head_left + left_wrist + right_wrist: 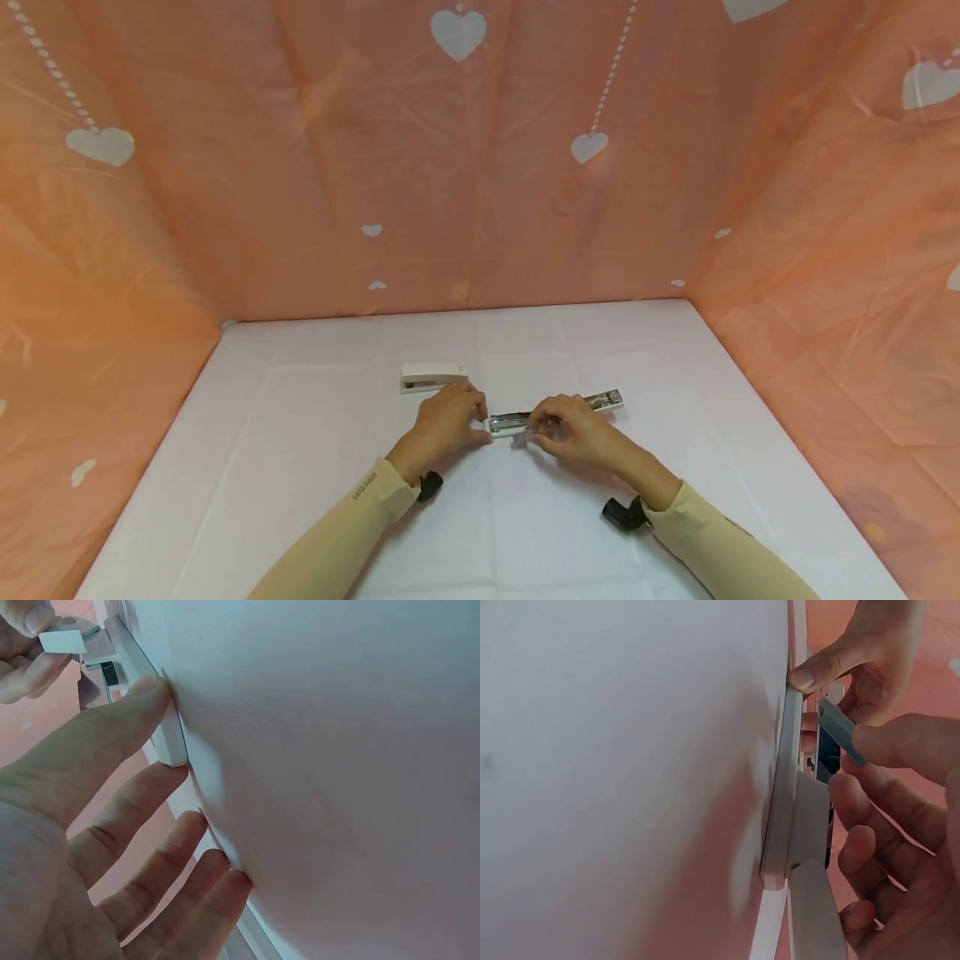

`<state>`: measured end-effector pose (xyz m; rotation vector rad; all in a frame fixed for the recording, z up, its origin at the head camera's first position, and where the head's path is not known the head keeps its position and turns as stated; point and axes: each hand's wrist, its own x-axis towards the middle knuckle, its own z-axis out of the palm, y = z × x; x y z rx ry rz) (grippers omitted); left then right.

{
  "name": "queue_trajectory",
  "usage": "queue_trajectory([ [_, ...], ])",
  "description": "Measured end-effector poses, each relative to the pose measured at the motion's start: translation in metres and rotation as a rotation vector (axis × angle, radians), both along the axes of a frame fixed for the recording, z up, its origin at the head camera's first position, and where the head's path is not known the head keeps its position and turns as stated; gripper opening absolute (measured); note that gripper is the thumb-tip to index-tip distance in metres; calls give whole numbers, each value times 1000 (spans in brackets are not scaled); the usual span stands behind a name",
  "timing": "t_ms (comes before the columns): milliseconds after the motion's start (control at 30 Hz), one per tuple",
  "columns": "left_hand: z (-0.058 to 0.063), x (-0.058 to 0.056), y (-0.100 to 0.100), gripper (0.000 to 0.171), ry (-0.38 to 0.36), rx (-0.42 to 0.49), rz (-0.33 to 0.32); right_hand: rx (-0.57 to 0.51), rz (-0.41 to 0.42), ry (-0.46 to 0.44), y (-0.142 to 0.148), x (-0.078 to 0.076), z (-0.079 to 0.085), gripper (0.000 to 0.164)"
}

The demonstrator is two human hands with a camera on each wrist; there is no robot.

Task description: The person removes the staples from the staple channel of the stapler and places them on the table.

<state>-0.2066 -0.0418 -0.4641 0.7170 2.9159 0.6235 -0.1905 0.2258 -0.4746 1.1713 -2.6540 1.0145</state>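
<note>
A white stapler (510,423) lies opened out on the table, its metal magazine exposed. My left hand (448,417) pinches its near-left end, thumb along the side and index fingertip at the tip in the left wrist view; the other fingers are spread beside it. My right hand (573,429) pinches a short grey strip of staples (840,731) between thumb and index finger, just above the magazine, with the other fingers loosely curled. In the head view this hand covers the middle of the stapler, whose far end shows beyond it to the right.
A white stapler-shaped piece (433,377) with a dark slot lies behind my left hand. The white-covered table (480,525) meets orange cloth walls (480,208) at the back and both sides. Black wrist cameras (624,514) sit below my sleeves.
</note>
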Motion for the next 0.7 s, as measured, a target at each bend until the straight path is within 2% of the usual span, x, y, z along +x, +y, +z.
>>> queue_trajectory([
  [400,1,-1,0,32,-16,13,13,35,-9,46,-4,5,-3,19],
  [700,1,-2,1,32,-24,-16,12,109,-37,31,-8,9,-2,17],
])
